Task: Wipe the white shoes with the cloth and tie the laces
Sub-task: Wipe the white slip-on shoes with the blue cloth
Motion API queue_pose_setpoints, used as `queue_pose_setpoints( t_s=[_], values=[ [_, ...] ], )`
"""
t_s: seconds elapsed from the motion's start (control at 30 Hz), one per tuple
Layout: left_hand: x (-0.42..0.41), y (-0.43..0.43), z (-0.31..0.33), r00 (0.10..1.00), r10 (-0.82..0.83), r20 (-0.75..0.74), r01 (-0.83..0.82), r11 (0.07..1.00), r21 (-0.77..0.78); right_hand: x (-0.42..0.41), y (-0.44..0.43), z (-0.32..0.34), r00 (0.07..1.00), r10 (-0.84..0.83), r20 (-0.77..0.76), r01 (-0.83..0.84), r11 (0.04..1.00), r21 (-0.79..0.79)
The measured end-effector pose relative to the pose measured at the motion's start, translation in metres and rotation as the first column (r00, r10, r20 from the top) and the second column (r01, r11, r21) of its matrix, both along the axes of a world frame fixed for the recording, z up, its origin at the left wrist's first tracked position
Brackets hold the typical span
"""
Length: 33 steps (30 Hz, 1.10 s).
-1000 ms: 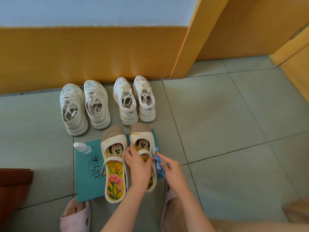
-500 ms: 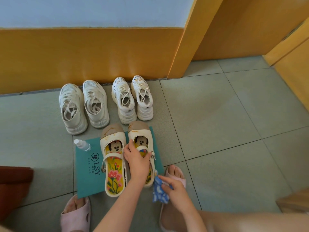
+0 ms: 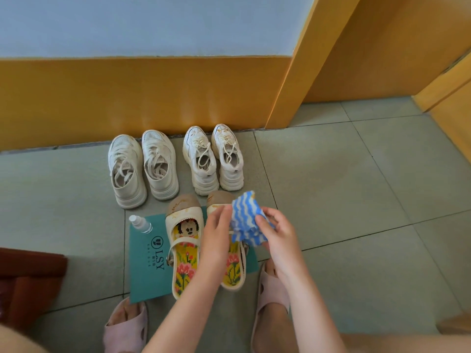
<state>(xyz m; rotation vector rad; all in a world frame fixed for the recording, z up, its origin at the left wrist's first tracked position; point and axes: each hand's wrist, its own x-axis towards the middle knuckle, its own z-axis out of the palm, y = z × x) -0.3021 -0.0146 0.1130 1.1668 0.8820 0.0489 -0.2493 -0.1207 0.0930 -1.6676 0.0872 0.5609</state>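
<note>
Along the orange wainscot (image 3: 142, 98), grey floor tiles (image 3: 344, 189) are stretching wide and bare to the right, while the left side is filling up with footwear. Four white lace-up sneakers are standing in two pairs against the wall: a smooth pair (image 3: 142, 169) on the left, a chunky-soled pair (image 3: 212, 159) beside it, laces lying loose in all four. Nearer, a flat teal sheet (image 3: 145, 266) is carrying two cream strap shoes (image 3: 183, 240) with patterned insoles. A small clear spray bottle (image 3: 140, 224) is standing at the sheet's far left corner. Both hands are gripping one crumpled blue-and-white wavy cloth (image 3: 246, 219) above the right strap shoe, left hand (image 3: 216, 230) pinching its left edge, right hand (image 3: 277, 230) curling round its right side
</note>
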Motion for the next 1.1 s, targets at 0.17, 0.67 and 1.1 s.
queue_pose_setpoints(
  t_s=[0.17, 0.67, 1.1],
  values=[
    [-0.005, 0.024, 0.000, 1.000, 0.006, 0.029, 0.006, 0.925, -0.381, -0.004, 0.018, 0.014, 0.991, 0.081, 0.110, -0.077, 0.996, -0.038],
    [-0.033, 0.093, -0.009, 0.953, 0.292, 0.080, -0.298, 0.952, 0.075, -0.030, 0.057, -0.049, 0.950, 0.307, -0.052, -0.259, 0.687, -0.679],
    [-0.022, 0.100, -0.034, 0.963, 0.269, 0.004, -0.266, 0.948, 0.173, -0.029, 0.059, -0.069, 0.946, 0.325, 0.016, -0.176, 0.555, -0.813]
  ],
)
